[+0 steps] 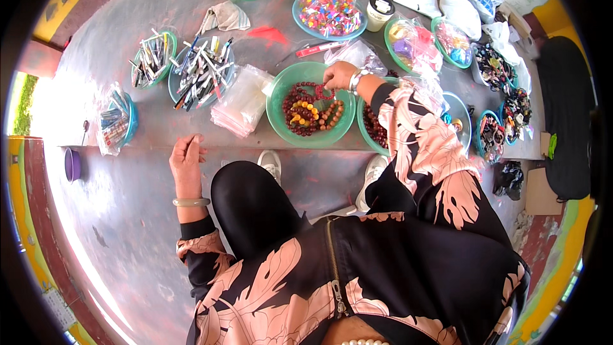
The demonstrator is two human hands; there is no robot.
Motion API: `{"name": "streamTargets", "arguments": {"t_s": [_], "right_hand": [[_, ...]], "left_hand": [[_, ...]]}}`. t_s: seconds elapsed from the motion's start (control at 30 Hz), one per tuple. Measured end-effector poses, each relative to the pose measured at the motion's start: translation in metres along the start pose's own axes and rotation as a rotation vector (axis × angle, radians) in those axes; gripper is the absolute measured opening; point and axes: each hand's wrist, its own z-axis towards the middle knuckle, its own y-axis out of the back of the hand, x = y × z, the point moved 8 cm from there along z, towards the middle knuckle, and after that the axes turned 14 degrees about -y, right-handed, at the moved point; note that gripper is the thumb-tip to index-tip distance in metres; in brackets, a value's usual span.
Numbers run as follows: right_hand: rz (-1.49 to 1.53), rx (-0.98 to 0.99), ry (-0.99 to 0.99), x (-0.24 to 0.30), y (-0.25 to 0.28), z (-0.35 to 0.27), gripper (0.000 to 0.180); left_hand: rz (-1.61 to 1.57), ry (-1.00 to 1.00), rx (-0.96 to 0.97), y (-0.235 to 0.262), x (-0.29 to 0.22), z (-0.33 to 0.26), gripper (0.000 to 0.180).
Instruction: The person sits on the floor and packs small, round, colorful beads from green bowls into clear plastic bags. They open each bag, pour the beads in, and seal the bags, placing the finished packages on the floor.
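Observation:
Over the rim of a green plastic bowl [275, 117], my right hand [343, 75] pinches a dark red bead string [324, 93] that hangs into it. Inside the bowl lie dark red bead strings, an amber-yellow bead string [297, 115] and a brown wooden bead string [332, 115]. Close to my right forearm, a second green bowl [363, 129] holds more dark red beads [375, 129], partly hidden by my sleeve. My left hand [187, 155] is off to the left by the ledge's front edge, its fingers loosely bent and apart with nothing visible in them.
Clear plastic bags [241, 99] lie left of the bowl, beside bowls of pens [203, 70]. Farther back stand a basin of colourful small pieces [329, 13] and a lidded cup [379, 13]. Bowls of dark hair ties [493, 67] line the right. A purple pot [73, 164] stands far left.

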Motion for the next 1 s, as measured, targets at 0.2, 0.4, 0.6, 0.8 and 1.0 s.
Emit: {"name": "streamTargets", "arguments": {"t_s": [0.2,0.4,0.6,0.8,1.0], "right_hand": [[1.014,0.233,0.062,-0.006,0.042,-0.081,0.019],[1.392,0.336,0.274,0.013,0.037,-0.175,0.013],[1.530,0.369,0.426,0.005,0.011,-0.243,0.013],[1.606,0.259,0.491,-0.020,-0.001,-0.287,0.018],[1.669,0.227,0.538,-0.029,-0.009,-0.328,0.016]], "left_hand": [[-0.049,-0.095,0.208,-0.053,-0.075,-0.006,0.017],[-0.622,0.149,0.438,-0.166,-0.121,-0.053,0.026],[-0.945,0.355,0.687,-0.240,-0.136,-0.109,0.018],[-0.875,0.287,0.722,-0.247,-0.160,-0.144,0.016],[-0.917,0.272,0.797,-0.256,-0.181,-0.176,0.017]]}}
